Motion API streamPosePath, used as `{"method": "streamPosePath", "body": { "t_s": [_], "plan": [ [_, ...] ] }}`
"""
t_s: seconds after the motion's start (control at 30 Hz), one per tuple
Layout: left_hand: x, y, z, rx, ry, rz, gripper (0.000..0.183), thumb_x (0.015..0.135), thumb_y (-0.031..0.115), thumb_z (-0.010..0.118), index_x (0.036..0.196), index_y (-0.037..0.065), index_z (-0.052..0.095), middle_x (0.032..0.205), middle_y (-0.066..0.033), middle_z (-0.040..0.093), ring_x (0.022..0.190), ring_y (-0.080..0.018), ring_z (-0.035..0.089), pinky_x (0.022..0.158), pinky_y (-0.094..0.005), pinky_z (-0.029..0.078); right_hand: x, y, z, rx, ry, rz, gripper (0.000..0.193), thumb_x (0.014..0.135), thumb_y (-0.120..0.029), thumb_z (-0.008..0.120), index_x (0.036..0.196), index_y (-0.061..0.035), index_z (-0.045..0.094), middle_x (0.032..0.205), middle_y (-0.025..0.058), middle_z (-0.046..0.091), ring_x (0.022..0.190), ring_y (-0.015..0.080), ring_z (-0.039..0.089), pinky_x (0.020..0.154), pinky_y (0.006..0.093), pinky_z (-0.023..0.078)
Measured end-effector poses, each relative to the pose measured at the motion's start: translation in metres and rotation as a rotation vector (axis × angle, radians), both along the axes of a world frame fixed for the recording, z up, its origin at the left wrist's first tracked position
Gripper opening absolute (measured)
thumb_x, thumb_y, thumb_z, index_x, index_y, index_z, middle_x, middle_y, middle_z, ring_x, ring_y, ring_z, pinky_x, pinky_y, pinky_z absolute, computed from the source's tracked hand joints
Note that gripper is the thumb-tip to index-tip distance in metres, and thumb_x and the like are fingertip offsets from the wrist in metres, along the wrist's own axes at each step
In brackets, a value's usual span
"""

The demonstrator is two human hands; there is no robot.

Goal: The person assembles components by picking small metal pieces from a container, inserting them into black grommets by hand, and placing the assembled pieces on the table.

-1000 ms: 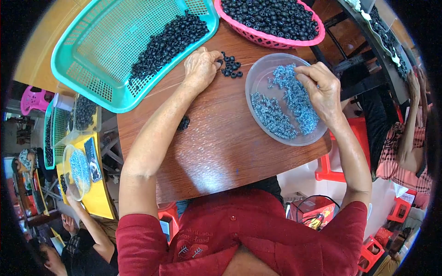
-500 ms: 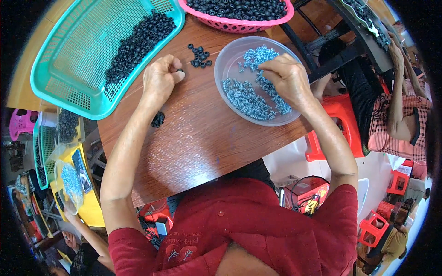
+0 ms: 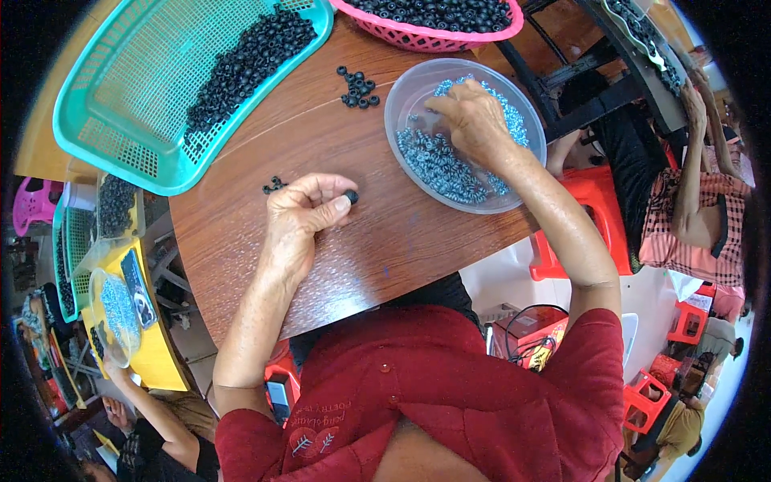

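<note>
The brown wooden table (image 3: 401, 249) is the largest thing, and it fills the middle of the view. At its far left side stands a teal mesh basket (image 3: 120, 88), with a heap of black beads (image 3: 249, 68) lying along its right part. Next in size is the clear round bowl (image 3: 409, 100), placed on the right side of the table; the shiny blue beads (image 3: 438, 165) are spread on its bottom. Beyond the bowl is a pink basket (image 3: 434, 34), cut by the upper edge of the view and full of round black beads. A red stool (image 3: 582, 229) stands on the floor, right of the table.

The left hand (image 3: 305, 213) is above the near part of the table. Its thumb and bent forefinger make a narrow pinch, and one black bead (image 3: 351, 196) is held at their tips. The right hand (image 3: 475, 120) reaches into the bowl, over the blue beads, with fingers bent; its fingertips are partly hidden, so I cannot tell if they grasp any bead.

Smaller still, a loose group of black beads (image 3: 359, 88) lies between teal basket and bowl. The smallest cluster (image 3: 273, 185) is just beside the left hand.
</note>
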State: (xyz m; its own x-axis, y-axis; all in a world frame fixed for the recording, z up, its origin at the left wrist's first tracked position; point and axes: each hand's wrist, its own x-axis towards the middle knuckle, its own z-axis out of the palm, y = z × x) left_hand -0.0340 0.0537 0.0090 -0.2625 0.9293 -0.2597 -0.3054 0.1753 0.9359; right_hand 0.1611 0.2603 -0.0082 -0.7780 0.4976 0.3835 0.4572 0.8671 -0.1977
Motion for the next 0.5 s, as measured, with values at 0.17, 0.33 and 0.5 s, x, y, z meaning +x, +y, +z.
{"method": "streamPosePath", "body": {
  "t_s": [0.17, 0.33, 0.5],
  "plan": [
    [0.001, -0.011, -0.003, -0.009, -0.03, -0.007, 0.015, 0.078, 0.0, 0.068, 0.093, 0.0, 0.066, 0.082, -0.0028, 0.065, 0.07, -0.0086, 0.058, 0.063, -0.0213, 0.048, -0.001, 0.003, -0.005, -0.035, -0.029, 0.01, 0.017, 0.066, -0.004, 0.063, 0.081, -0.0101, 0.069, 0.076, 0.0146, 0.059, 0.081, 0.0337, 0.055, 0.068, 0.0448, 0.046],
    [0.009, -0.017, -0.001, -0.024, -0.111, 0.008, 0.017, 0.078, 0.001, 0.068, 0.095, -0.001, 0.065, 0.084, -0.0033, 0.065, 0.073, -0.0089, 0.058, 0.065, -0.0217, 0.049, -0.016, 0.01, -0.012, 0.02, -0.031, 0.049, 0.012, 0.069, -0.008, 0.065, 0.081, -0.0079, 0.069, 0.076, 0.013, 0.061, 0.079, 0.0326, 0.056, 0.07, 0.0419, 0.045],
    [0.014, -0.024, -0.006, -0.02, -0.172, -0.027, 0.018, 0.078, 0.001, 0.068, 0.096, -0.001, 0.065, 0.085, -0.0039, 0.065, 0.074, -0.0091, 0.059, 0.065, -0.0221, 0.049, -0.024, 0.014, -0.017, 0.041, -0.089, 0.041, 0.011, 0.072, -0.01, 0.066, 0.081, -0.0066, 0.069, 0.077, 0.0116, 0.063, 0.078, 0.0308, 0.056, 0.072, 0.0392, 0.044]
  ]
}}
